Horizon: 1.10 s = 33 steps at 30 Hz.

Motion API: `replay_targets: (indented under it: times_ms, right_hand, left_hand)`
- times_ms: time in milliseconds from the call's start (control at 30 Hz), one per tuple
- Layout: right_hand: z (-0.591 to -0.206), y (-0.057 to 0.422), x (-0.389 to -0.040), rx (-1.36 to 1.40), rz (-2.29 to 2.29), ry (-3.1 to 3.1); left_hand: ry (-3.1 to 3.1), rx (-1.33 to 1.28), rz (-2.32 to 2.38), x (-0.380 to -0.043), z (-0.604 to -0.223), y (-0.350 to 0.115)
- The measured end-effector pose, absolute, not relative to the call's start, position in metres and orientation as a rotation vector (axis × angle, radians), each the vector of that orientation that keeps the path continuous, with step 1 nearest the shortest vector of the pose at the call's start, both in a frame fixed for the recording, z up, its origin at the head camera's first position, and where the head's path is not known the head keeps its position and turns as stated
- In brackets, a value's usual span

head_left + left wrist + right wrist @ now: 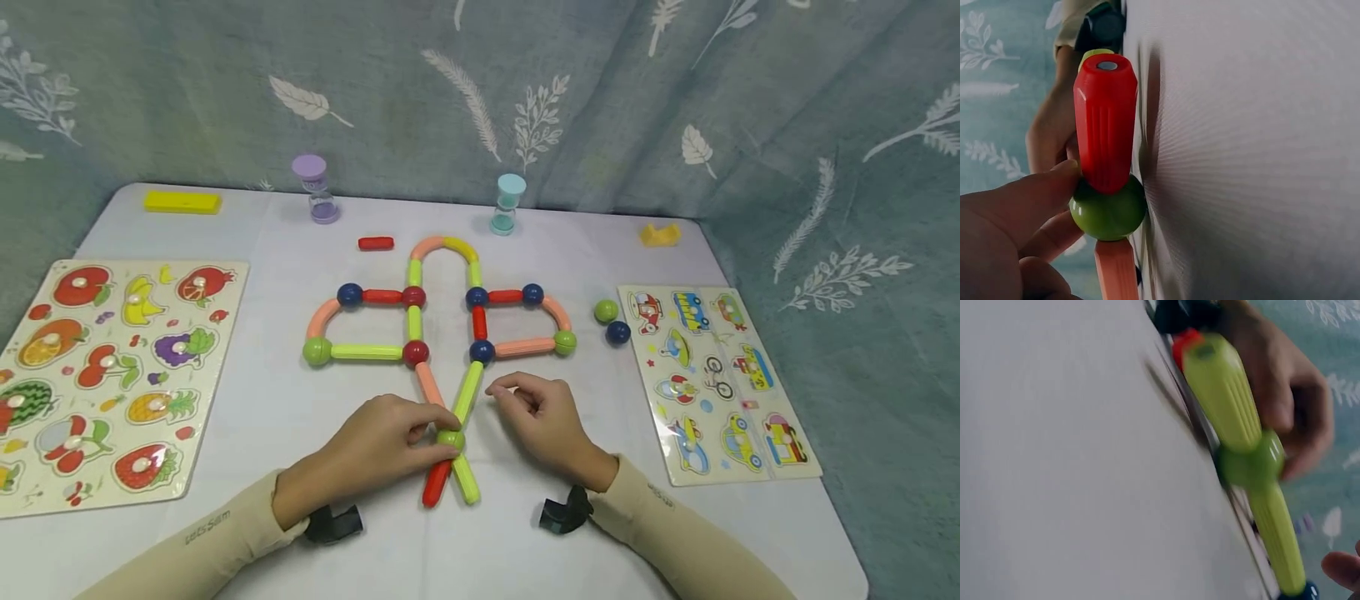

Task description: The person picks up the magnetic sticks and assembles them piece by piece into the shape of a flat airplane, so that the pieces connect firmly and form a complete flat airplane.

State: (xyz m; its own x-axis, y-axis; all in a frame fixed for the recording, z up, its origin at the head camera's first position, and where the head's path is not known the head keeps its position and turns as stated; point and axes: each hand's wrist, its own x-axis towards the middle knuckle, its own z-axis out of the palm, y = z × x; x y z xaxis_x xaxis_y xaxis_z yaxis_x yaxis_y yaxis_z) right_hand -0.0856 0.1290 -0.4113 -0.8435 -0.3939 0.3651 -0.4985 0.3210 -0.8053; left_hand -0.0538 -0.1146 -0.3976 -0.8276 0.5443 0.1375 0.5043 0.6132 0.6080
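A figure of magnetic rods and balls lies on the table. My left hand (386, 437) pinches the green ball (451, 439) at its lower end, where several rods meet. A red rod (1107, 122) and a yellow-green rod (1222, 394) point from that ball towards me; an orange rod (429, 385) and another yellow-green rod (468, 392) run up from it. Just right of these, my right hand (547, 417) holds nothing, its fingers loosely bent. Above stand two side loops with red balls (415, 353) and blue balls (482, 352), and an arch (444, 243) on top.
Left lies a fruit puzzle board (150, 333), right a vehicle puzzle board (716, 383). A loose green ball (606, 311), blue ball (618, 333) and red rod (376, 243) lie apart. Behind stand a purple sand timer (317, 187), a teal sand timer (507, 204) and yellow pieces (182, 202).
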Motion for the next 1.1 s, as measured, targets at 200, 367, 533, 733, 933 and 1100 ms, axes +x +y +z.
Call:
replay_targets:
  times_ms: [200,367,533,733,933,1100]
  right_hand:
    - [-0.422,0.165,-0.11,0.61,1.354,-2.437]
    - [-0.415,0.208,-0.128,0.319,1.053,-2.432]
    - [-0.415,0.249,-0.138,0.015,0.863,-2.47]
    - [-0.424,0.27,-0.142,-0.112,0.819,-2.506]
    - [-0.407,0.259,-0.151,0.036,0.83,-2.545]
    - [-0.386,0.255,-0.162,0.133,0.755,-2.626]
  left_hand:
    - [2.677,0.875,1.094,-0.057,-0.406,-0.118]
    - [2.584,0.835,1.205,-0.06,-0.413,-0.123]
    - [2.51,0.787,1.288,-0.059,-0.415,-0.125]
    - [2.477,0.772,1.336,-0.058,-0.417,-0.126]
    - [2.479,0.815,1.362,-0.061,-0.423,-0.127]
    - [2.478,0.807,1.381,-0.064,-0.425,-0.126]
